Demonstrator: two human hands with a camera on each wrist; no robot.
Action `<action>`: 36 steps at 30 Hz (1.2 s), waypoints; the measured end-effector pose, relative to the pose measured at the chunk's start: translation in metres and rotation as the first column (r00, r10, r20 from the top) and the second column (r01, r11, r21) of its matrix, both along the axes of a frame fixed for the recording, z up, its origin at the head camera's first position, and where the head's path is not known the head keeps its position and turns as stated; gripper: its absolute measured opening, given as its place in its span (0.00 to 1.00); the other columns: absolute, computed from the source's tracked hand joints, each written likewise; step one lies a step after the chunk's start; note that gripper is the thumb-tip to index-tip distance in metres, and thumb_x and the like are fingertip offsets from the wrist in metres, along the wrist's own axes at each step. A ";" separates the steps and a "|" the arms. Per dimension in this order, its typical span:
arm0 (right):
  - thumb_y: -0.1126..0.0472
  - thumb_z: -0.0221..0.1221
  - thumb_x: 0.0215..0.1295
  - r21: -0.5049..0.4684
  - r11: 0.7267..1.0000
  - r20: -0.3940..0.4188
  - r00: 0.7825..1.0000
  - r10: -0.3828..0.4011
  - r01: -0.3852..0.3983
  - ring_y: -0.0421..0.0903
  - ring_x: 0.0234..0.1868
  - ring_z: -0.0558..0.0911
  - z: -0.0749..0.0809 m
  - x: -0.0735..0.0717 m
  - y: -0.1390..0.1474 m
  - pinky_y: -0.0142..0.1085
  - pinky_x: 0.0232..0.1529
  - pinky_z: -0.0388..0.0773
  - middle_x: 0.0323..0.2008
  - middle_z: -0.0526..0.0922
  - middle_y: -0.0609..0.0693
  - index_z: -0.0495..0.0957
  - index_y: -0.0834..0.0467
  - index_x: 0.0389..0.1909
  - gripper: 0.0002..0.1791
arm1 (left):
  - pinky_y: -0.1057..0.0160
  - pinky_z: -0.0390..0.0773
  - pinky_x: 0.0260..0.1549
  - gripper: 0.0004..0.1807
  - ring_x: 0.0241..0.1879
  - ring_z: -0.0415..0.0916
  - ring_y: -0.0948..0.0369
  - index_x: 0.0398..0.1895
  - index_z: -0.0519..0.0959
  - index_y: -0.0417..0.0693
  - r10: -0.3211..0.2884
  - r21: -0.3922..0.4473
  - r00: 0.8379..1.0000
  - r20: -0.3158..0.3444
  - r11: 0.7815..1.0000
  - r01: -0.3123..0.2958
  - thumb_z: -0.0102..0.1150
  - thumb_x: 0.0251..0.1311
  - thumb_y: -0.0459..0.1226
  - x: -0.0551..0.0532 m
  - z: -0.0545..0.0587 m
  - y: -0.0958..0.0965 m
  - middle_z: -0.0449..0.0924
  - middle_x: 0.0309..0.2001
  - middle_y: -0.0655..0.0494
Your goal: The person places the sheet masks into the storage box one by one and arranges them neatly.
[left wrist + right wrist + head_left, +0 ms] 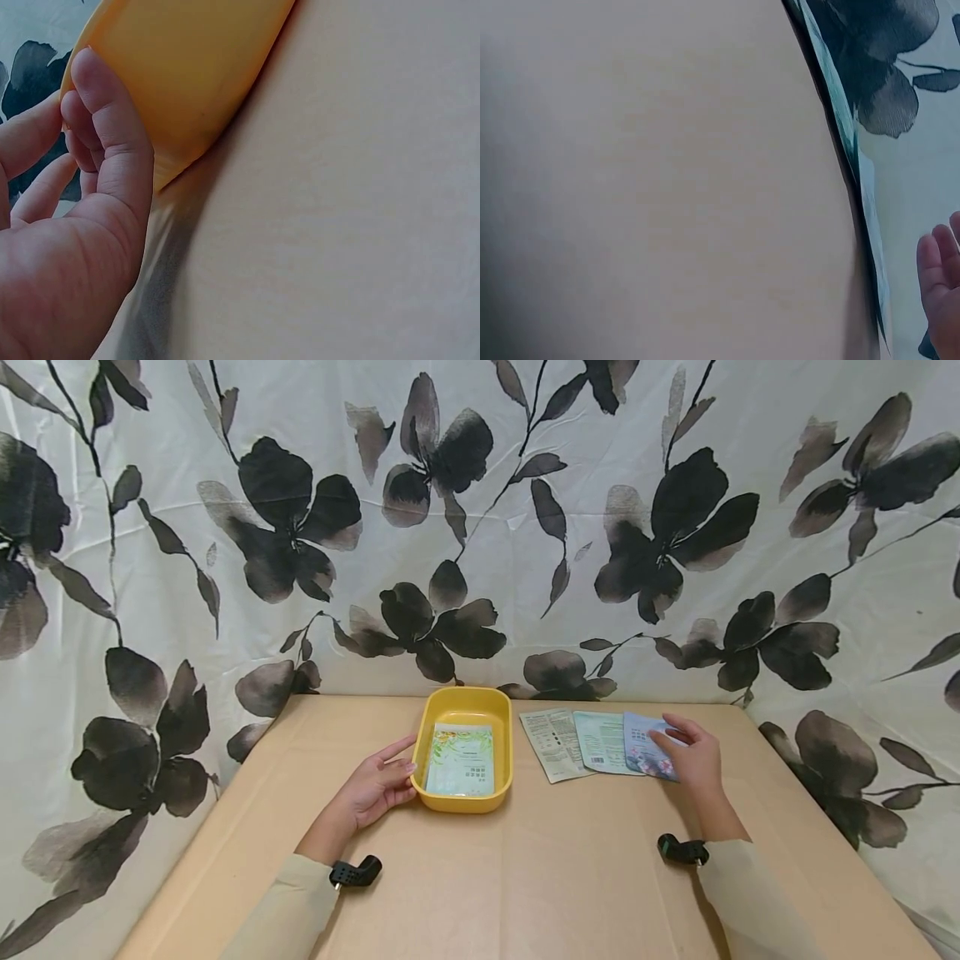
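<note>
In the head view my left hand (378, 789) is at the left side of a yellow plastic tray (462, 806), its fingers against the wall and rim. A pale green sheet mask packet (460, 760) with a leafy print lies inside the tray. The left wrist view shows the thumb of my left hand (82, 240) upright beside the tray's outer wall (187, 75). My right hand (692, 756) hovers at the right edge of a blue-violet floral packet (643, 745), thumb over its face. In the right wrist view that hand (941, 277) appears partly, fingers loosely extended.
Left of the blue packet lie a light teal packet (603, 743) and a grey-green printed packet (553, 743), overlapping in a fan. The tan tabletop (525, 877) ends at a hanging floral cloth (540, 635). Each wrist wears a black camera.
</note>
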State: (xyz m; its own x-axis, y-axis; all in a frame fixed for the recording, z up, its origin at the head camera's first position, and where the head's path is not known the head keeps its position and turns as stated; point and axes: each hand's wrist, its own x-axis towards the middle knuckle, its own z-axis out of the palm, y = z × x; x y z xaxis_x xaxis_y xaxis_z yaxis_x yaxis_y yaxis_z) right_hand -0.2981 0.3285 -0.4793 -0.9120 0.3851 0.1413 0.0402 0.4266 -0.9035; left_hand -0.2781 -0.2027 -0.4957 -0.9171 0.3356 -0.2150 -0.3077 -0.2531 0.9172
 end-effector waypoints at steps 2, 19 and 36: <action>0.50 0.68 0.67 0.010 1.000 0.003 1.000 -0.006 0.006 0.54 0.66 0.76 0.000 -0.003 0.004 0.12 0.42 0.71 0.69 0.75 0.57 0.76 0.55 0.68 0.30 | 0.65 0.86 0.37 0.37 0.34 0.80 0.64 0.81 0.57 0.57 -0.001 -0.001 1.000 -0.001 1.000 0.001 0.56 0.72 0.29 0.000 0.000 0.000 0.76 0.58 0.46; 0.48 0.65 0.69 -0.001 0.999 0.143 0.989 -0.044 0.045 0.55 0.73 0.68 0.000 -0.013 0.026 0.49 0.70 0.72 0.75 0.69 0.56 0.72 0.55 0.72 0.33 | 0.65 0.86 0.39 0.38 0.34 0.81 0.63 0.81 0.57 0.57 -0.015 0.001 1.000 0.006 1.000 0.015 0.59 0.71 0.32 0.000 0.000 0.001 0.77 0.58 0.46; 0.50 0.67 0.67 -0.031 1.000 0.220 0.975 0.007 0.000 0.64 0.78 0.62 -0.008 -0.027 0.041 0.58 0.75 0.63 0.77 0.60 0.65 0.68 0.60 0.73 0.37 | 0.65 0.86 0.38 0.38 0.34 0.81 0.63 0.81 0.57 0.58 -0.006 -0.007 1.000 0.012 1.000 0.006 0.58 0.72 0.32 -0.002 0.002 -0.001 0.77 0.59 0.45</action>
State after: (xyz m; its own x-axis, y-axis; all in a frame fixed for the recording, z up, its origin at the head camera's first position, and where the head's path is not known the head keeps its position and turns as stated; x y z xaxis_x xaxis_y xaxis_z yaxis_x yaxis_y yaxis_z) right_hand -0.3252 0.3699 -0.4876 -0.9206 0.3831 -0.0754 0.2386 0.3991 -0.8853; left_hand -0.2798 -0.2038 -0.4937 -0.9124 0.3396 -0.2285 -0.3203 -0.2448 0.9152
